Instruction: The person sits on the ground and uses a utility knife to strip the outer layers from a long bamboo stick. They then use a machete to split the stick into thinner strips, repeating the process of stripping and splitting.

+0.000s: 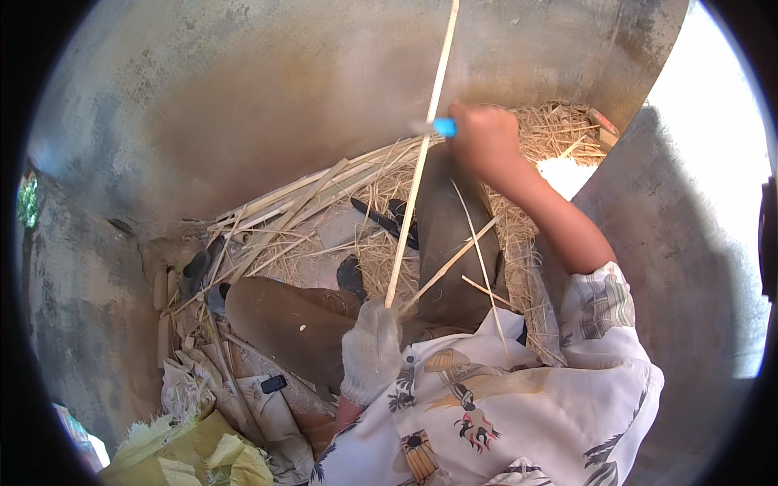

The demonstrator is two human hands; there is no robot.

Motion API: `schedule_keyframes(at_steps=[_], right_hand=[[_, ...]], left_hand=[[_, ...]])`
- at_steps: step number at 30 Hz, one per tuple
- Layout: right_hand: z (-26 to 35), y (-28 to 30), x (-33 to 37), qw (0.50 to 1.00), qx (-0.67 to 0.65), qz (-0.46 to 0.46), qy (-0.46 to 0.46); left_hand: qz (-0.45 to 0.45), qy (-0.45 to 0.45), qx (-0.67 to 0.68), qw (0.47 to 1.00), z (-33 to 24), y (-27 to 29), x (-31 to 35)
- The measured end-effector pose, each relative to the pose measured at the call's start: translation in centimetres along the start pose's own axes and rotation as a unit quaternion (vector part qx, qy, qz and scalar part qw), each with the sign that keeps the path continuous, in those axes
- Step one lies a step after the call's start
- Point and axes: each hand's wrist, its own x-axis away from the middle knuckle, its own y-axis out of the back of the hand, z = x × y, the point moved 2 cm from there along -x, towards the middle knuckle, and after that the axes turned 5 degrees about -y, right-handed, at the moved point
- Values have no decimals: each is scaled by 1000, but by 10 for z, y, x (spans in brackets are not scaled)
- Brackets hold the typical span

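Grips the lower end of a long pale strip [416, 180] just above the lap, in the gloved left hand [372, 352] — fingers folded closed on it. From there, slants up and a little rightward, past the left side of the right knee [446, 166] and on out over the top edge of the view. Holds a knife [445, 127] in the bare right hand [488, 144], fingers closed around the blue handle, arm stretched forward. Points the blade leftward across the strip, well above the glove — too blurred to tell whether actually touching. Has thin loose strips [476, 243] lying crosswise over the right thigh, near the held one. Wears brown trousers [284, 320], left leg bent out to the side and right leg pointing forward, with a white patterned shirt [519, 413], sleeve ending near the right elbow. Sits among straw-like shavings [559, 130], scattered around the legs and heaped beyond the right hand, near a reddish block [604, 121]. Between the knees, shows a dark object [373, 215], partly hidden and hard to name. Farther out, has a pile of longer strips [300, 194] lying along the foot of a curved grey wall [243, 97]. Toward the lower left, shows a small black object [274, 384] near the left thigh and a crumpled yellow sheet [194, 454].
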Motion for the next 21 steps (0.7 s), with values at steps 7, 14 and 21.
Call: schedule_keyframes(at_steps=[7, 14, 21], right_hand=[[53, 8, 33, 974, -57, -121, 183], [22, -2, -49, 987, 35, -157, -15], [-77, -31, -133, 972, 54, -73, -216]], left_hand=[[-56, -164, -168, 970, -15, 2, -9], [-82, -40, -99, 991, -26, 2, -4], [-61, -164, -80, 981, -1, -2, 12]])
